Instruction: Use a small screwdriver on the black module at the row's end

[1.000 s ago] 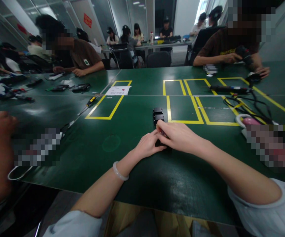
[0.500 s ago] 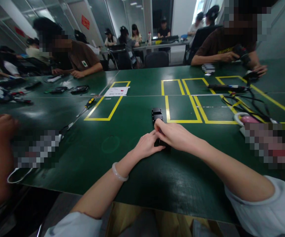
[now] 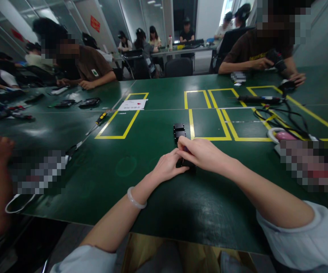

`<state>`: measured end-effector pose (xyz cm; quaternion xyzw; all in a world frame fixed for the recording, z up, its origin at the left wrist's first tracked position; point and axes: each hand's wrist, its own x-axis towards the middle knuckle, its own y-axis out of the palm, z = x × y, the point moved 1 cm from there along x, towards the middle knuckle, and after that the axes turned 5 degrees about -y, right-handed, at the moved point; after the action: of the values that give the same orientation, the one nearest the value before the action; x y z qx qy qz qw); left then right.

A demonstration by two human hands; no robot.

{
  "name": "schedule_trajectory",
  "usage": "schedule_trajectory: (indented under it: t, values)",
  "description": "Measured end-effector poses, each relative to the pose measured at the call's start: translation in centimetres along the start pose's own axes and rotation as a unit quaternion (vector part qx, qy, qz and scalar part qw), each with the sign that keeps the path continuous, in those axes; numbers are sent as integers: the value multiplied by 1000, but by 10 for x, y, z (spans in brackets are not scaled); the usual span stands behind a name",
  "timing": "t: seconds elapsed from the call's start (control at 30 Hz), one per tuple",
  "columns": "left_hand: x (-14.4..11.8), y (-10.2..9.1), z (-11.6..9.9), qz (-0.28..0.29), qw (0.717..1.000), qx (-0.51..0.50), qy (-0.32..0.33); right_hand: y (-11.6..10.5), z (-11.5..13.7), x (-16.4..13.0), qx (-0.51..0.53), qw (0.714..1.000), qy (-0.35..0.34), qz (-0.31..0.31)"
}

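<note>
Head view: a small black block (image 3: 180,131) lies on the desk (image 3: 152,197), just left of the yellow tape (image 3: 191,125). Its near end is pinched by the left hand (image 3: 168,167) and right hand (image 3: 202,153), fingers closed narrowly. It is judged rigid, light, best gripped by the long sides.

An assembly workshop. Seated workers line long green tables (image 3: 158,197) marked with yellow tape boxes (image 3: 121,121). Screwdrivers (image 3: 99,120) lie about.

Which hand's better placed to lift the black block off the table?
Probably the right hand: it lies over the black block, fingers curled on it. The left hand only touches its near end from the side.
</note>
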<state>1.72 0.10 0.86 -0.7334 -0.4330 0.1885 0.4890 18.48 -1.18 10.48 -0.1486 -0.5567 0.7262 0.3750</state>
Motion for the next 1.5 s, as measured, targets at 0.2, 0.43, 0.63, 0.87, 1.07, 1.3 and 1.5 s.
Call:
schedule_trajectory:
  t: [0.2,0.43,0.63,0.87,1.07,1.3,1.5]
  values:
    - [-1,-5,-4,-1,999,-17,27,-16,-7,-17,73,992,30,-101]
    - [-1,-8,-3,-4,999,-30,17,-18,-28,-43,99,973,50,-202]
    - [-1,-11,-3,4,999,-47,9,-9,-53,-62,157,935,88,-304]
    - [-7,-44,7,-36,997,-63,-14,9,-87,-83,296,862,202,-359]
    - [-54,-90,63,-100,989,3,-106,32,-103,-103,327,850,241,-335]
    - [-165,-133,156,-164,935,98,-300,44,-116,-121,307,861,255,-316]
    - [-235,-147,194,-213,867,162,-420,49,-121,-126,317,859,262,-306]
